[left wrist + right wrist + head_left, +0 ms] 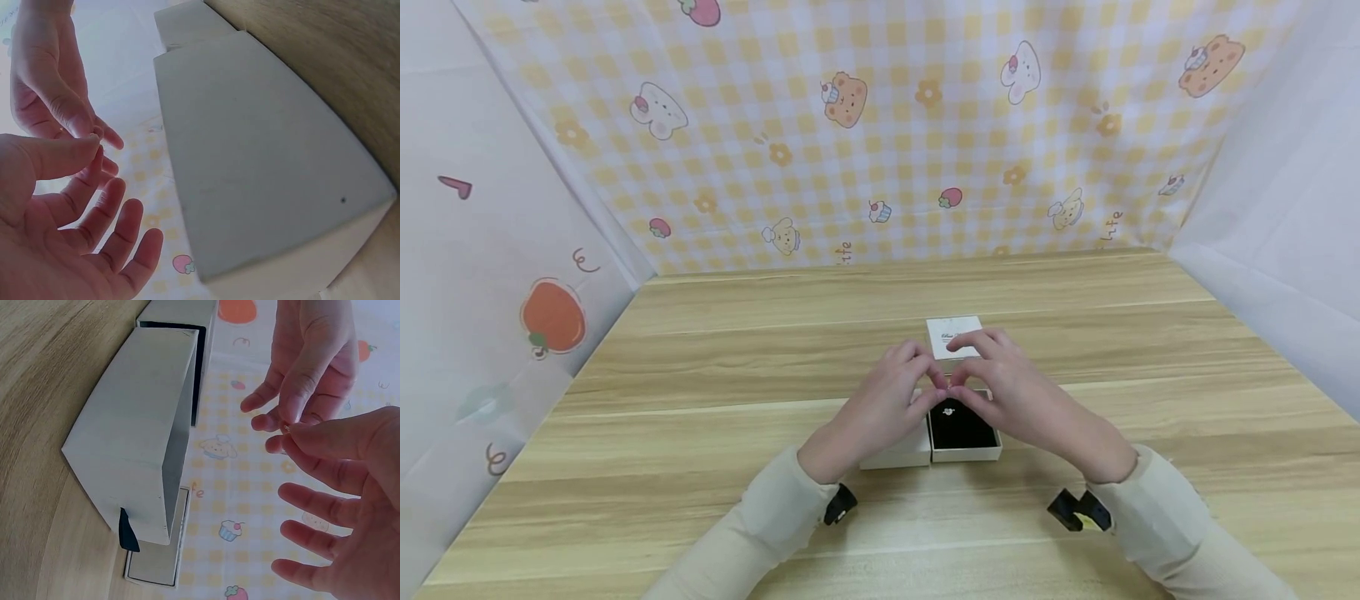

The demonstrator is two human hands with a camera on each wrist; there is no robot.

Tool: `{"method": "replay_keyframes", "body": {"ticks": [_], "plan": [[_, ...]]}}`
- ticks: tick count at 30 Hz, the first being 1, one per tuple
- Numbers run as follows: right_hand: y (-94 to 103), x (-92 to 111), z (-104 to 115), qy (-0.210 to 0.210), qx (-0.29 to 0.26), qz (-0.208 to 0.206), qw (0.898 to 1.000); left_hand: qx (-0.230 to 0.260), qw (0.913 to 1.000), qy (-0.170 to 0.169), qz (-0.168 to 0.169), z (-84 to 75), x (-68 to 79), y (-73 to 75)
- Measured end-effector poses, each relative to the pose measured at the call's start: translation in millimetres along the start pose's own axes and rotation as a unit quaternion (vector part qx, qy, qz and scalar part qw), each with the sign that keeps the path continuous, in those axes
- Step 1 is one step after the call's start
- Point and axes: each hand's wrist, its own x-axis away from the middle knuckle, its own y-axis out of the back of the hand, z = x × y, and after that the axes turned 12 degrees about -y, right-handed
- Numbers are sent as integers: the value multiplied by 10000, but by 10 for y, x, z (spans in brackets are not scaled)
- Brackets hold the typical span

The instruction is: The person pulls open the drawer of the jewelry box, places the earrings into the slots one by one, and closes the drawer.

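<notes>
Above a small white box with a black lining (964, 452), my left hand (886, 400) and right hand (1017, 387) meet at the fingertips. Each pinches, between thumb and index finger, a tiny shiny piece of jewelry (287, 427), mostly hidden by the fingertips; its exact kind cannot be told. The other fingers are loosely spread in the wrist views. Just below the pinch, a small silvery ornament (948, 411) shows against the black lining; whether it hangs from the pinched piece is unclear.
Left of the lined box, a second white box (895, 457) stands against it, partly under my left hand. Behind it lies a white box part with printed lettering (953, 332). From the lined box a black tab (128, 531) sticks out. The wooden table (737, 333) ends at a patterned cloth (895, 150).
</notes>
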Motion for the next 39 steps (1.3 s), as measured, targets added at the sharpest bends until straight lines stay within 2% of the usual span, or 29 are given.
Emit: {"method": "replay_keyframes", "body": {"ticks": [9,23,39], "plan": [[2,-5,17,-148,-44,-54,9999,-115,9999,-3,-2,-3,-3,-4],[34,-3,8,-243,11,-70,9997,163,9998,148,-23,-11,-1,20],[16,-6,-32,194,38,-388,9991,253,9990,254,280,-11,-5,29]]}}
